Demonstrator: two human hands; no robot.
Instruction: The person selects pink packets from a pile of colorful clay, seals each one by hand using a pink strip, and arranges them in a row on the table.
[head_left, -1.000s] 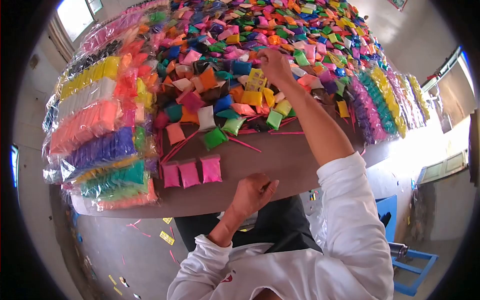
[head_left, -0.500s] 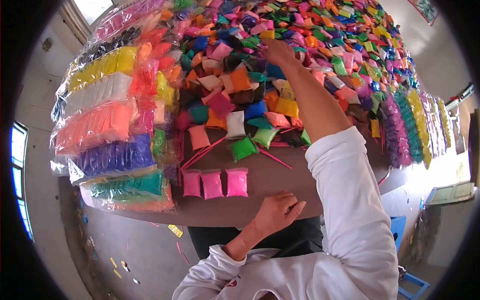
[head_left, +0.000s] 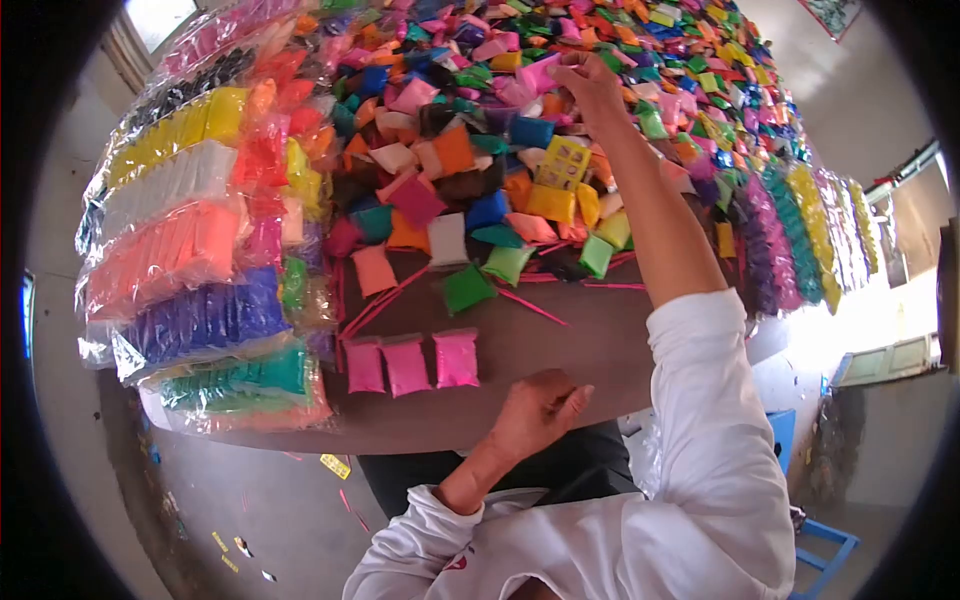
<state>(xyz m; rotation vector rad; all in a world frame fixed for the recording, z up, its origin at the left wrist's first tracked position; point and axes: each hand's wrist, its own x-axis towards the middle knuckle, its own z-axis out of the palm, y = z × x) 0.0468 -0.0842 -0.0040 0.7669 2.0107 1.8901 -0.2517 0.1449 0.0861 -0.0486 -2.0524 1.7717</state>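
Far up the table, my right hand point(head_left: 597, 88) pinches a bright pink packet point(head_left: 540, 74) by its edge, just over a heap of small, soft-looking coloured packets point(head_left: 490, 205). Close to the table's front edge rests my left hand point(head_left: 538, 415), fingers curled in and thumb out, with nothing visible in it. Left of that hand lie three pink packets in a row: one pink packet point(head_left: 365, 367) at the left, a middle one touching or almost touching it, and a third pink packet point(head_left: 457, 359) slightly apart.
Clear bags of sorted packets point(head_left: 165, 255) are stacked along the table's left side. More filled bags point(head_left: 800, 235) hang over or stand at the right edge. Thin pink strips point(head_left: 532, 306) lie before the heap on the brown table point(head_left: 560, 345). A blue stool point(head_left: 825, 560) stands at lower right.
My right hand has taken hold of a pink packet from the heap and raised it slightly. My left hand stays by the table edge. The whole view has shifted a little.
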